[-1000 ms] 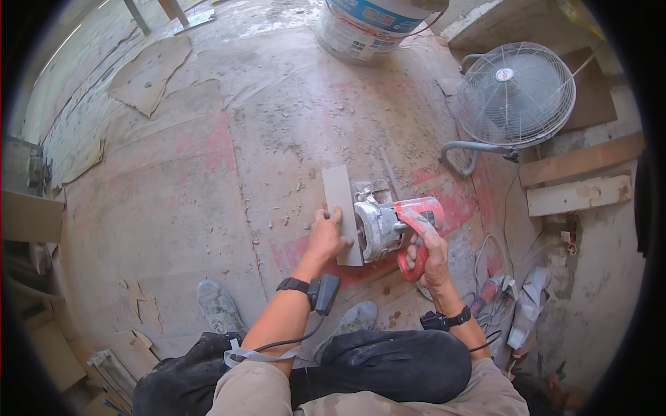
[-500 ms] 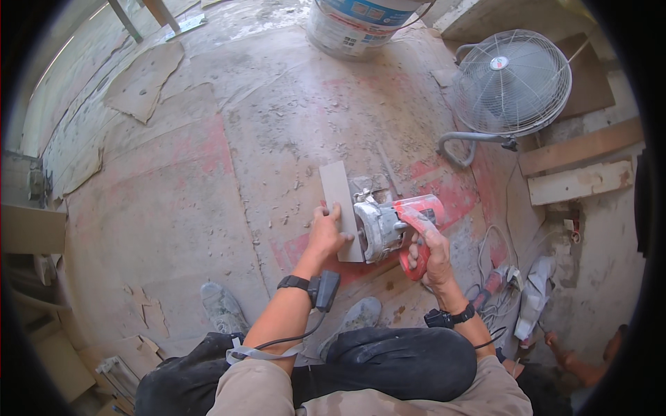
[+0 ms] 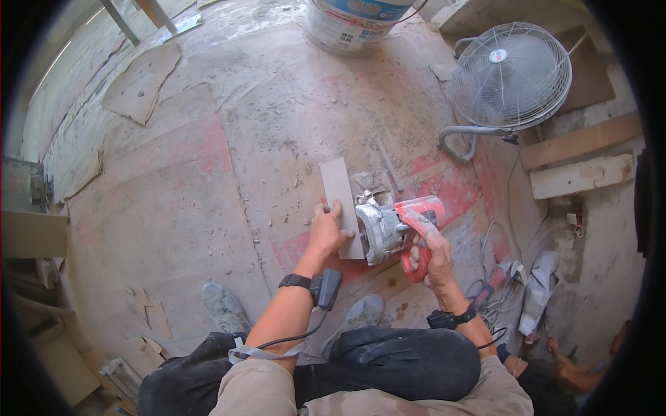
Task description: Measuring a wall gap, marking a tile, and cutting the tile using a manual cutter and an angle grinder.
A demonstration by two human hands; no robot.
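A narrow grey tile strip lies on the dusty floor in front of me. My left hand presses flat on its near end, fingers spread on the tile. Right beside it sits a red handheld tile cutter with a dusty metal blade guard against the tile's right edge. My right hand is closed around the cutter's red handle. Both wrists carry black bands, and a small black device hangs at my left wrist.
A white floor fan stands at the back right, a large white bucket at the back. Wooden planks lie right, cables and tools at lower right. Broken board pieces lie left. Another person's hand shows at lower right.
The hands, tile and cutter stay nearly as they were. Another person's hand has come into view at the lower right.
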